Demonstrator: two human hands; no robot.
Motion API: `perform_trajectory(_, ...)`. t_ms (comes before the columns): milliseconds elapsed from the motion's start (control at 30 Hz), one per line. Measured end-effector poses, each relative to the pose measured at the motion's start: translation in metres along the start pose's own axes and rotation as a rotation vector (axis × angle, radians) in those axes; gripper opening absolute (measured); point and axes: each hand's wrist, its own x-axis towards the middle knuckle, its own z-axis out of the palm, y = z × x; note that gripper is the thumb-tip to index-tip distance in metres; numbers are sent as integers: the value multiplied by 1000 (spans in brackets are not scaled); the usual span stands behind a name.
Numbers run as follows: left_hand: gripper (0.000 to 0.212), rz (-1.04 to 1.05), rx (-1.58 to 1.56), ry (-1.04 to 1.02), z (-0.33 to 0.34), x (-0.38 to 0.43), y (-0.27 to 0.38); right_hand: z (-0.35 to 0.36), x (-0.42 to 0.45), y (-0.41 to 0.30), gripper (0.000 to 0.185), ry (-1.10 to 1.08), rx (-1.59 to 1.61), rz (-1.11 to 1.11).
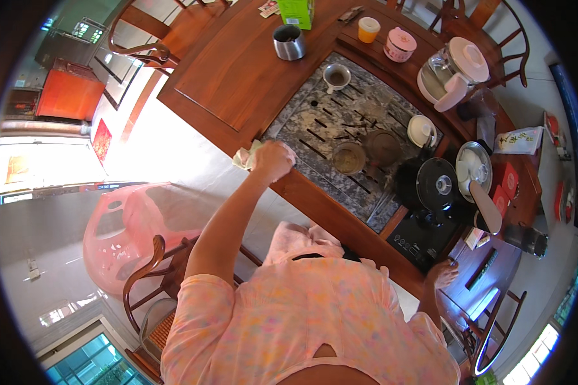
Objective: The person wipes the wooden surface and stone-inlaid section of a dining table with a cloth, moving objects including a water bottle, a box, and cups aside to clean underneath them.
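My left hand (pixel 273 162) presses a pale, crumpled cloth (pixel 243 158) onto the near left corner of a stone tea tray (pixel 289 122) set into the wooden table. Loosely bent, my right hand (pixel 442 274) rests at the table's front edge, beside a black induction cooker (pixel 416 239); I see nothing held in it. On the slotted tray stand a small pitcher with tea (pixel 336 78), a glass cup (pixel 349 158), a dark round vessel (pixel 382 147) and a white lidded gaiwan (pixel 421 131). Dark scraps (pixel 361 126) lie between them.
A black kettle (pixel 426 184) stands at the tray's right, near a steel pan of white cups (pixel 474 166). Farther back are a glass kettle (pixel 453 72), a pink tub (pixel 400 44) and a metal canister (pixel 289 42). A pink plastic chair (pixel 125 231) and wooden chair (pixel 173 274) stand left.
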Motion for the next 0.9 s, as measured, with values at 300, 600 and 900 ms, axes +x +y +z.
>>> perform_trajectory(300,14,378,-176,-138,37,-29,124,-17,-6,-21,36,-20,29,157)
perform_trajectory(600,15,598,-85,-424,58,-32,190,-26,-3,-28,34,-81,32,193)
perform_trajectory(900,15,481,-167,-194,30,3,20,-22,-3,-26,36,-93,27,201)
